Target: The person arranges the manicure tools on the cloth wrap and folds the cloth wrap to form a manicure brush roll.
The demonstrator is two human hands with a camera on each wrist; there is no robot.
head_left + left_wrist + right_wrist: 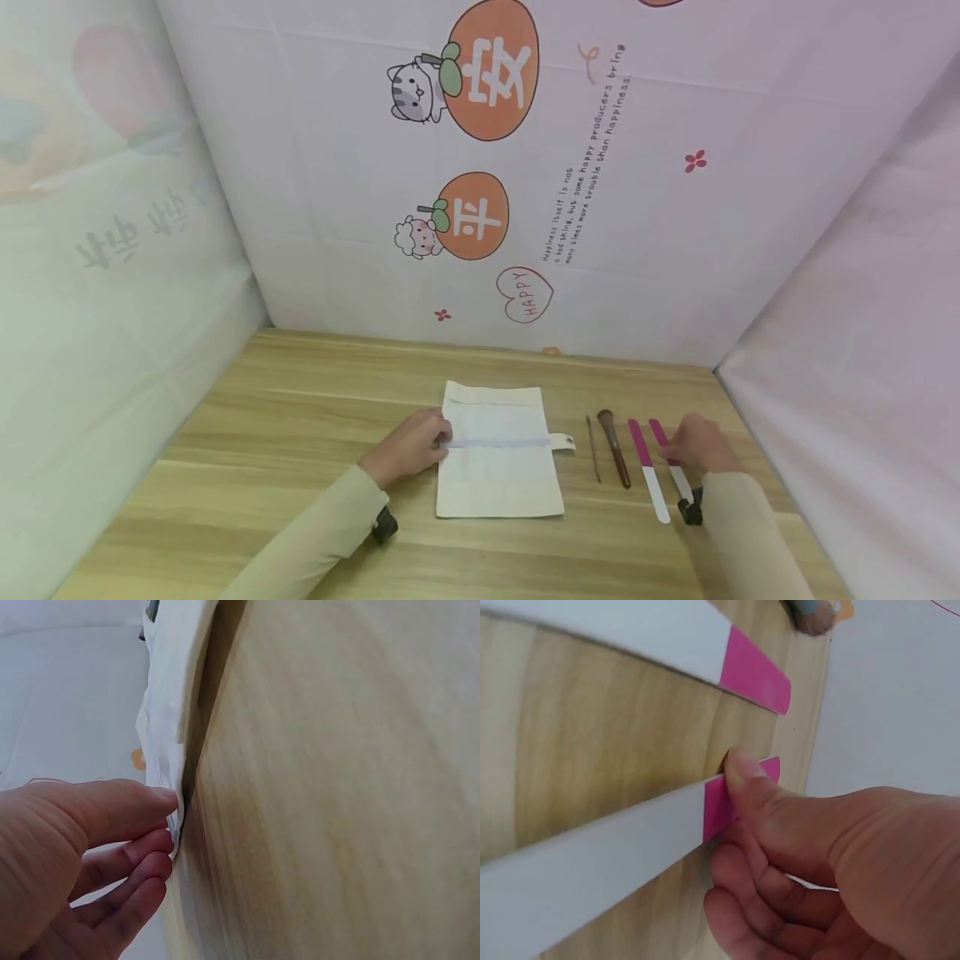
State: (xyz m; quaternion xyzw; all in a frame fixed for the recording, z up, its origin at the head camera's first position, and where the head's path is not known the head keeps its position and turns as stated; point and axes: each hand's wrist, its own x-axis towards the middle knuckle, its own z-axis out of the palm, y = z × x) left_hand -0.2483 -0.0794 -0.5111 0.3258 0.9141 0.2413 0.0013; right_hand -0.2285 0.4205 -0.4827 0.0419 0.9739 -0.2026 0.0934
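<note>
A cream cloth roll-up pouch (pixel 498 483) lies unfolded on the table, a lilac band across its middle and a snap tab on its right side. My left hand (pixel 412 443) pinches the pouch's left edge between thumb and fingers; the left wrist view shows the cloth edge (pixel 176 757) at the thumb tip. At the far right, my right hand (pixel 701 443) pinches the pink part of a pink-and-white nail file (pixel 615 851), thumb on top and fingers curled beneath. A second nail file (pixel 649 471) lies just left of it, untouched.
Left of the files lie a brush (pixel 615 450) with a dark reddish handle and a thin metal stick (pixel 593 448). The wooden table (pixel 300 400) is bordered by printed white cloth walls (pixel 337 275) at the back and both sides.
</note>
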